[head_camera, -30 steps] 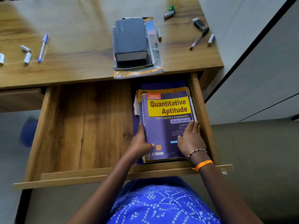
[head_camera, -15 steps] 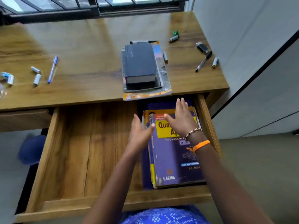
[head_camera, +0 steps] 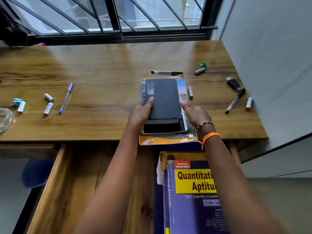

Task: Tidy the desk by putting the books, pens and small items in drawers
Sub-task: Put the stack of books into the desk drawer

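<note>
A thick dark book (head_camera: 163, 97) lies on top of thinner books, the lowest with a worn orange edge (head_camera: 168, 141), at the desk's front edge. My left hand (head_camera: 141, 113) touches the dark book's left side, one finger lying on its cover. My right hand (head_camera: 196, 114) is at the stack's right side, its index finger stretched onto the thinner books. Neither hand has closed around anything. Below, the open drawer (head_camera: 94, 183) holds the purple "Quantitative Aptitude" book (head_camera: 189, 191) on its right side, over other books. A blue pen (head_camera: 65, 98) and two black pens (head_camera: 166, 72) (head_camera: 235, 100) lie on the desk.
Several batteries are scattered: three at the left (head_camera: 48, 108), others beside the stack (head_camera: 190, 92) and at the right (head_camera: 249, 103). A small black device (head_camera: 233, 83) and a green scrap (head_camera: 202, 65) lie at the right. A barred window (head_camera: 118, 17) stands behind the desk, a wall to the right.
Both hands left the purple book in the drawer and moved up and forward to the book stack on the desk. My view tilted up, showing the window.
</note>
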